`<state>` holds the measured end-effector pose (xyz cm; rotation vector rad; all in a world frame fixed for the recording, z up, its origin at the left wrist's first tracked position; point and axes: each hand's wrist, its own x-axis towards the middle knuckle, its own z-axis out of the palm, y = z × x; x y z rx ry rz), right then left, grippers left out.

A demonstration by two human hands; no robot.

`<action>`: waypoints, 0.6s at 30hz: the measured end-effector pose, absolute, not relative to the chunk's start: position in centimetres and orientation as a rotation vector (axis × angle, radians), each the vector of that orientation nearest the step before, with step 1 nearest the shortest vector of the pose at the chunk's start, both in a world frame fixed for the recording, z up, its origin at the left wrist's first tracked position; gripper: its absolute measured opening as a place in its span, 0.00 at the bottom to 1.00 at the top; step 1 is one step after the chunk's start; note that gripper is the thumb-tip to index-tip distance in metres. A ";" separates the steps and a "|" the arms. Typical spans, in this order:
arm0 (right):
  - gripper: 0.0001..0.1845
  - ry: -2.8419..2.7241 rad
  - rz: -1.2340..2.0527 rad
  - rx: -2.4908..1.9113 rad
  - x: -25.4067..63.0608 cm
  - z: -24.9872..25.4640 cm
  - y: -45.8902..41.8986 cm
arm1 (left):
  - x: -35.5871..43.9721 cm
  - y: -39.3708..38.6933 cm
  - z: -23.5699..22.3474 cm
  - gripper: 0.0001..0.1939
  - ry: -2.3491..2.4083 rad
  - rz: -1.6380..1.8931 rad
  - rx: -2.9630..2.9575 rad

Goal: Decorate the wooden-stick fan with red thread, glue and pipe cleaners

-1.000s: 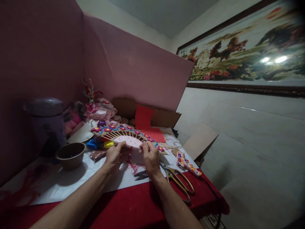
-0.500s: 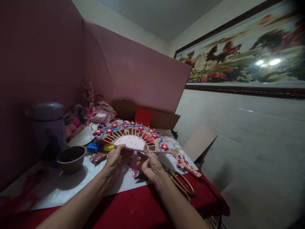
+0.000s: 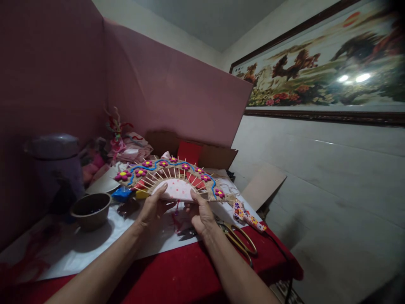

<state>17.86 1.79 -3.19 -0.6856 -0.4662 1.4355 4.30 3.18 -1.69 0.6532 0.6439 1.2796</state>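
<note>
A half-round fan (image 3: 176, 188) with thin wooden sticks is held up over the table between my two hands. Its dotted pale-pink centre faces me, and its twine outer band carries magenta-and-yellow flowers and a wavy blue line. My left hand (image 3: 154, 207) grips the left end of the pink centre, thumb on the front and fingers behind. On the right end, my right hand (image 3: 200, 211) pinches the same piece, with its fingers partly hidden underneath. A pink tassel (image 3: 176, 221) hangs below the fan. Gold-handled scissors (image 3: 238, 240) lie just right of my right hand.
A dark bowl (image 3: 91, 209) stands at left on a white sheet (image 3: 79, 257) over a red cloth (image 3: 177, 274). Behind are a lidded container (image 3: 57, 169), a blue packet (image 3: 122, 194) and cardboard (image 3: 218, 158). A flower-patterned glue gun (image 3: 248, 217) with a cord lies at right.
The fan's left end has come slightly lower and nearer, and my right hand's fingers have closed in more beneath the edge. The whole view has shifted a little.
</note>
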 end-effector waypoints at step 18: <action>0.18 -0.815 1.283 -0.806 17.0 -3.4 -0.4 | 4.6 2.3 -1.2 0.14 0.684 1.362 0.677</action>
